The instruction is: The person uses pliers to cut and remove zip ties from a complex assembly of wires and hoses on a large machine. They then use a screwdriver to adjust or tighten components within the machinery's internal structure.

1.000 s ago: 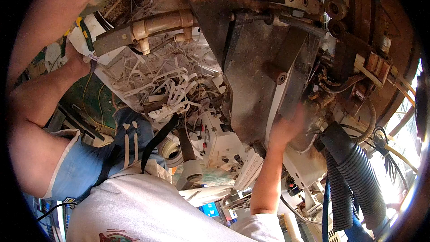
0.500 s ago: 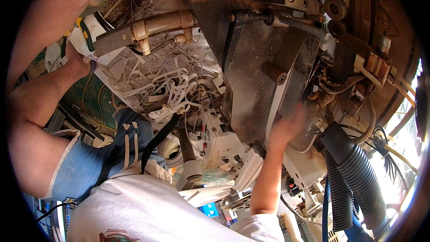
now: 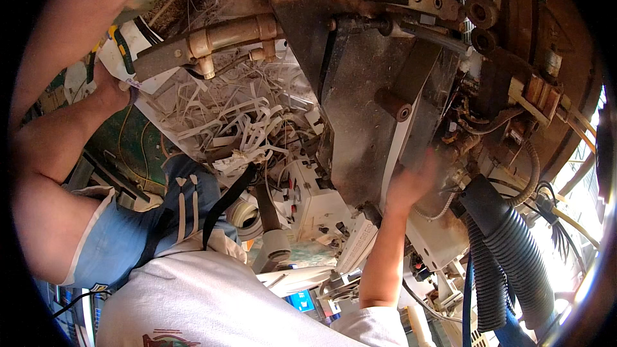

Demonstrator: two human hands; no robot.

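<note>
My left hand [image 3: 113, 87] is closed on the edge of a white tray [image 3: 168, 130] full of white shredded strips [image 3: 238, 115], close to a yellow-and-black tool handle [image 3: 119, 44]. My right hand [image 3: 411, 181] is raised with fingers spread against the lower edge of a grimy dark metal plate [image 3: 369, 122] on a rusty machine. It is next to a white strip [image 3: 397, 154] and looks motion-blurred. It holds nothing that I can see.
A brass-coloured pipe [image 3: 225, 37] runs above the tray. Black corrugated hoses [image 3: 514, 257] hang at the right beside wires and a rusty bracket [image 3: 536, 96]. A white control box [image 3: 315, 205] sits below the plate. A bare limb [image 3: 71, 32] crosses the upper left.
My right hand has shifted slightly upward along the plate's edge and is now blurred. My left hand stays where it was.
</note>
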